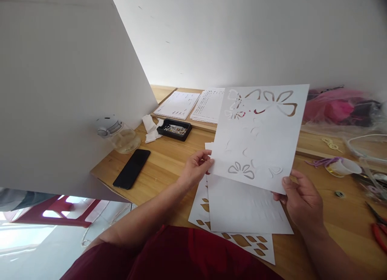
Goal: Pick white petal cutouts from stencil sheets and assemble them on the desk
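A white paper sheet with cut-out flower and petal shapes (266,143) is held up and tilted above the table. My left hand (198,167) pinches its lower left edge between thumb and fingers. At the lower right corner, my right hand (302,195) grips the same sheet, thumb on the front and fingers behind. Below it lies a plain white sheet (242,211) with faint slits on its right side. Under that one, another sheet with leaf-shaped cut-outs (266,235) sticks out at the left and front.
On the wooden table (169,167) lie a black phone (132,169), a spray bottle (123,137), crumpled tissue (151,129) and a black tray of small beads (174,129). Two paper stacks sit behind. To the right are pink netting (332,106), a white cup (347,167) and red-handled pliers (379,231).
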A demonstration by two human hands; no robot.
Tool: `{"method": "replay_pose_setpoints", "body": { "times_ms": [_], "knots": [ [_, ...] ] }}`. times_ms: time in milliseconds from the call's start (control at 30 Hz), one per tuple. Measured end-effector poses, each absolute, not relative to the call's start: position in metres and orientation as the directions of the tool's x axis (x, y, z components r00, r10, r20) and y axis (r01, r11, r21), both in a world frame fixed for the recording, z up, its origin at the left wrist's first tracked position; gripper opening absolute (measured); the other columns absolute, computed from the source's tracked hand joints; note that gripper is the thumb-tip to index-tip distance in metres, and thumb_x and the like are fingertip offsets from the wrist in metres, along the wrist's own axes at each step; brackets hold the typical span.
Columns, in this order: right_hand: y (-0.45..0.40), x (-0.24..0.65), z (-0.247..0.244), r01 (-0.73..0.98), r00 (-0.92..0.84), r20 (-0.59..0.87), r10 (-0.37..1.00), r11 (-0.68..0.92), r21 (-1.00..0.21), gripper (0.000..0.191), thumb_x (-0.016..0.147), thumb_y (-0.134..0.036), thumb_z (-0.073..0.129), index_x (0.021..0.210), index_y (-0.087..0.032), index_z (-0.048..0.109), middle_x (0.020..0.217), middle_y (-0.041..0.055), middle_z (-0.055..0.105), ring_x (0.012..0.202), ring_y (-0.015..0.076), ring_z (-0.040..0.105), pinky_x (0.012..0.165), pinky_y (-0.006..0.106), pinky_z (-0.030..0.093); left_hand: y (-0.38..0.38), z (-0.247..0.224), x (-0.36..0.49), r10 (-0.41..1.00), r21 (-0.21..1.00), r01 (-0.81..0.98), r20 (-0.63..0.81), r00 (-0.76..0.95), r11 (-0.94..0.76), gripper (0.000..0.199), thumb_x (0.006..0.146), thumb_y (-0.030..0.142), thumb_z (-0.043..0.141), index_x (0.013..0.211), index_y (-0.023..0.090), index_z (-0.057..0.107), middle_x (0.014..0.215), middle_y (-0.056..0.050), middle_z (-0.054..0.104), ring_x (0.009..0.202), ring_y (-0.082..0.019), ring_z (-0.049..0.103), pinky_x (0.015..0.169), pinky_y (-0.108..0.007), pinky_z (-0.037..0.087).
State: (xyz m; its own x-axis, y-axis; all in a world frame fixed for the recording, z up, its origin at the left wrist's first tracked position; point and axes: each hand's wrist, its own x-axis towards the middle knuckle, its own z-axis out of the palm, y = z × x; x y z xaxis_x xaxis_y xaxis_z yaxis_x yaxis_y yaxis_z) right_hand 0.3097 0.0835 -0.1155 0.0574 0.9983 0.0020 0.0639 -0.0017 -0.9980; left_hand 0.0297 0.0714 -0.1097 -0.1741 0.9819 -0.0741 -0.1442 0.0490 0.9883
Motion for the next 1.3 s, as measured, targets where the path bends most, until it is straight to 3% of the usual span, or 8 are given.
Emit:
{"method": "replay_pose_setpoints", "body": {
  "times_ms": [333, 600, 767, 1000, 1300],
  "knots": [
    [0.086, 0.312, -0.121, 0.050, 0.045, -0.002, 0.999, -0.004, -0.999, 0.031, 0.087, -0.045, 0.064, 0.112, -0.028, 0.058, 0.058, -0.0026, 0.057, 0.046, 0.0171, 0.049, 0.043, 0.032, 0.039, 0.082, -0.103, 0.028, 0.978, 0.982, -0.164, -0.118, -0.170, 0.090, 0.039, 0.074, 0.046, 0.074, 0.101, 0.017, 0.067, 0.084, -0.004, 0.061, 0.069, -0.012, 0.054, 0.055, -0.022, 0.044],
    [0.088, 0.318, -0.129, 0.006, 0.003, -0.003, 1.000, -0.003, -1.000, 0.035, 0.089, -0.046, 0.061, 0.115, -0.024, 0.058, 0.061, -0.0030, 0.057, 0.048, 0.0134, 0.051, 0.043, 0.026, 0.042, 0.103, -0.103, 0.031, 0.980, 0.982, -0.187, -0.055, -0.193, 0.018, 0.028, 0.074, 0.037, 0.077, 0.088, 0.017, 0.063, 0.073, 0.003, 0.053, 0.060, -0.007, 0.046, 0.051, -0.018, 0.037],
    [0.088, 0.314, -0.124, 0.009, 0.076, -0.023, 0.997, -0.023, -1.000, 0.031, 0.086, -0.045, 0.064, 0.109, -0.024, 0.062, 0.062, -0.0021, 0.057, 0.046, 0.0131, 0.049, 0.041, 0.027, 0.040, 0.104, -0.121, 0.033, 0.980, 0.941, -0.324, -0.149, -0.134, 0.099, 0.034, 0.071, 0.038, 0.079, 0.095, 0.020, 0.063, 0.079, 0.002, 0.058, 0.062, -0.008, 0.051, 0.053, -0.019, 0.038],
    [0.090, 0.311, -0.125, 0.108, 0.150, 0.012, 0.989, -0.004, -0.994, 0.028, 0.085, -0.045, 0.064, 0.107, -0.027, 0.066, 0.060, -0.0006, 0.056, 0.044, 0.0164, 0.047, 0.040, 0.032, 0.039, 0.106, -0.130, 0.027, 0.987, 0.902, -0.408, -0.161, -0.017, 0.141, 0.046, 0.067, 0.035, 0.082, 0.108, 0.024, 0.064, 0.075, 0.005, 0.057, 0.060, -0.007, 0.051, 0.051, -0.018, 0.038],
    [0.093, 0.315, -0.129, 0.111, 0.153, -0.005, 0.988, -0.022, -0.994, 0.032, 0.085, -0.044, 0.066, 0.111, -0.027, 0.067, 0.057, -0.0019, 0.054, 0.045, 0.0150, 0.047, 0.042, 0.030, 0.038, 0.107, -0.130, 0.026, 0.972, 0.841, -0.488, -0.196, 0.132, 0.236, 0.047, 0.071, 0.033, 0.080, 0.114, 0.023, 0.067, 0.087, -0.002, 0.069, 0.066, -0.010, 0.058, 0.057, -0.020, 0.045]
  ]
}}
